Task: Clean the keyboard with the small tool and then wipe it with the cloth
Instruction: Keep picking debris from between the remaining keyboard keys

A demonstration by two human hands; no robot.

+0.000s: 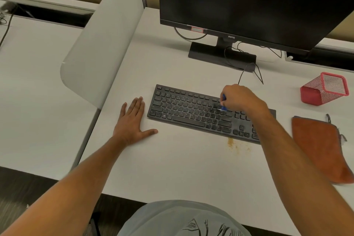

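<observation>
A black keyboard (pixel 191 110) lies on the white desk (pixel 172 168) in front of the monitor. My right hand (pixel 241 98) grips a small blue tool (pixel 223 104) whose tip touches the keys right of the keyboard's middle; my forearm covers the number pad. My left hand (pixel 134 120) rests flat on the desk, fingers straight, just left of the keyboard and not touching it. An orange cloth (pixel 321 149) lies folded on the desk to the right of the keyboard.
A black monitor (pixel 249 2) on its stand (pixel 220 53) rises behind the keyboard, with cables trailing to it. A red mesh pen holder (pixel 325 90) lies tipped at the right. Yellowish crumbs (pixel 236 144) sit below the keyboard's front edge. A white divider panel (pixel 99 48) borders the left.
</observation>
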